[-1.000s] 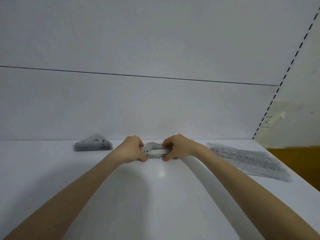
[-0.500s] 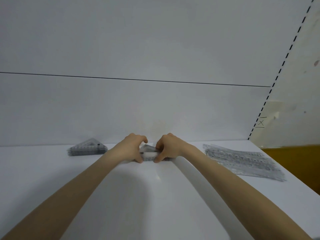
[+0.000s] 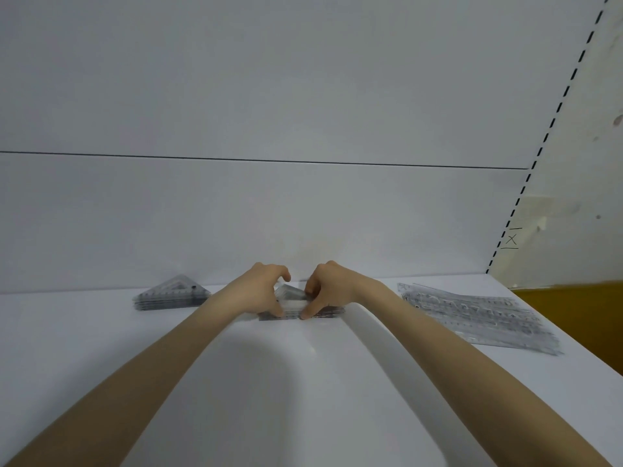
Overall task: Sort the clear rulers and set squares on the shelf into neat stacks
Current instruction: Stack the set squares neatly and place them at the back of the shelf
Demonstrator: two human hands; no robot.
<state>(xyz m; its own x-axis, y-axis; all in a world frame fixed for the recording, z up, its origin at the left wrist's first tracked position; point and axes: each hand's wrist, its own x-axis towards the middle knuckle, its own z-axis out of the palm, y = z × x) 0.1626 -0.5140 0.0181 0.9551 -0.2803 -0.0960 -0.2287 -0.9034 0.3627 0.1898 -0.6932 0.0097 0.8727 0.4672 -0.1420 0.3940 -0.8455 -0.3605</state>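
Set-square stacks (image 3: 172, 294): two; left hand (image 3: 266, 291) and right hand (image 3: 328, 288) pinch the middle stack (image 3: 292, 302); ruler pile (image 3: 478, 318): one.

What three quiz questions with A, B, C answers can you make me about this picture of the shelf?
1. Where is the loose spread of clear plastic rulers on the white shelf?
A. left of both hands
B. between the hands
C. right of both hands

2. How many groups of clear plastic pieces are on the shelf?
A. three
B. one
C. five

3. What are the left hand and right hand doing?
A. resting flat on bare shelf
B. gripping the middle stack of clear triangular set squares
C. lifting one ruler

1 C: the rulers lie beyond the right forearm.
2 A: the left stack of clear set squares, the gripped stack, the rulers.
3 B: curled fingers of both hands pinch its sides.
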